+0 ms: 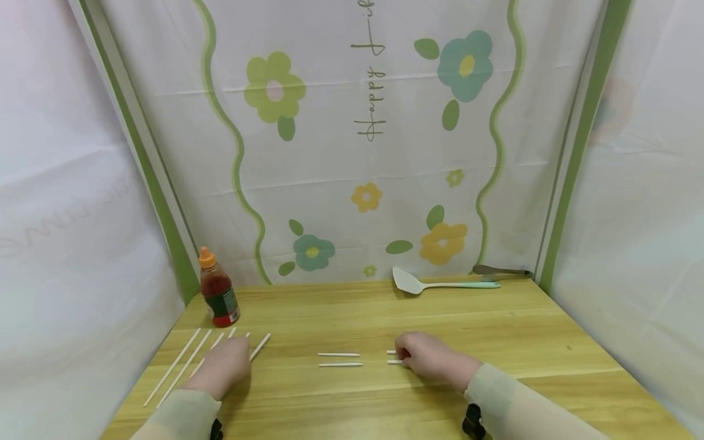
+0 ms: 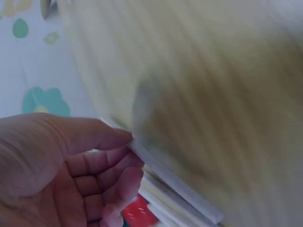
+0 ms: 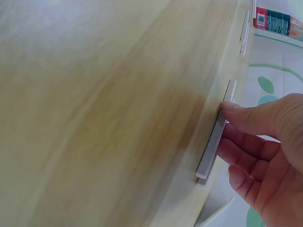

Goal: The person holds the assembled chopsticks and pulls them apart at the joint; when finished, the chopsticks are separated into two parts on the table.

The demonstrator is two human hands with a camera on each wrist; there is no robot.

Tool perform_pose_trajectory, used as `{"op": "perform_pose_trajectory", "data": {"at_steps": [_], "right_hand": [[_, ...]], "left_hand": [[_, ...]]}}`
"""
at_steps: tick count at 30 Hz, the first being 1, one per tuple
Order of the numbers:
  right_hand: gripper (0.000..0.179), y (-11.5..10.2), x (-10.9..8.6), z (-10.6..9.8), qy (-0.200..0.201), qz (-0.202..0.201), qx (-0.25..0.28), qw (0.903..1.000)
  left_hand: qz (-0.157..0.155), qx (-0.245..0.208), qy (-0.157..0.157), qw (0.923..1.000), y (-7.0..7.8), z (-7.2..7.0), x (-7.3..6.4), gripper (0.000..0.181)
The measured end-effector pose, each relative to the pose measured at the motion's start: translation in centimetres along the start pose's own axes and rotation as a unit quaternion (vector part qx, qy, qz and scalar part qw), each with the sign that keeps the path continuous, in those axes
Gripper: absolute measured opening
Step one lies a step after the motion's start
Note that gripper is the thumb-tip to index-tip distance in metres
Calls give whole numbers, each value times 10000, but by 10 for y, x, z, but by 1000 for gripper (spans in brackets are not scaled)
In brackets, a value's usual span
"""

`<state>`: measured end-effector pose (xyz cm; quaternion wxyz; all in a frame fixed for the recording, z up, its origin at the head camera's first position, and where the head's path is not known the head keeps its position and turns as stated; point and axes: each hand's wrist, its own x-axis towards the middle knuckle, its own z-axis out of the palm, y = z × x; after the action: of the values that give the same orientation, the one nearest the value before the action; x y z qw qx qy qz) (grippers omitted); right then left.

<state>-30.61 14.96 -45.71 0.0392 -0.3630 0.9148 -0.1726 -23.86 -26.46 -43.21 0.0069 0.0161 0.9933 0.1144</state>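
On the left, my left hand (image 1: 224, 365) is over a row of long white sticks (image 1: 172, 366). Its thumb and fingers pinch one long white stick (image 2: 177, 183), seen close up in the left wrist view. Right of centre, my right hand (image 1: 428, 355) is low at the table, thumb and fingertips on a short white stick (image 3: 211, 146). A second short stick lies close beside that one, mostly hidden in the right wrist view. Between the hands lie two more short white sticks (image 1: 340, 365), side by side and pointing left to right.
A red sauce bottle (image 1: 220, 293) with an orange cap stands at the back left of the wooden table (image 1: 308, 403). At the back right lie a pale spatula (image 1: 408, 282) and a dark-handled utensil (image 1: 497, 270). Flowered cloth (image 1: 330, 159) walls in the back and sides.
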Motion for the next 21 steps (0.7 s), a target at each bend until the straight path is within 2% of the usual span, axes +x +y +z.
{"op": "perform_pose_trajectory", "data": {"at_steps": [4,7,10,13,15,17,19,21], "right_hand": [[15,-2,2,-11,201,-178,-76,9996],[19,-12,6,-26,619,-322,-192,9974],[24,-30,8,-37,1138,-584,-273,9914],[31,-49,11,-39,1464,-1149,-300,9821],[35,-59,12,-37,1431,-1505,-334,9776],[33,-66,13,-34,1296,-1712,-312,9762],[25,-69,13,-32,1131,-1635,-174,9799],[15,-68,12,-31,1020,-1425,38,9845]], "left_hand": [[456,-142,217,9986,27,-5,0,16],[957,-202,412,9943,55,-6,2,17],[1528,-303,490,9866,87,-5,8,17],[2155,-410,527,9742,117,-1,15,16],[2519,-516,480,9652,134,1,18,14],[2749,-692,340,9584,147,3,20,12],[2871,-849,209,9539,158,4,21,10],[2861,-1027,62,9527,164,5,21,9]]}}
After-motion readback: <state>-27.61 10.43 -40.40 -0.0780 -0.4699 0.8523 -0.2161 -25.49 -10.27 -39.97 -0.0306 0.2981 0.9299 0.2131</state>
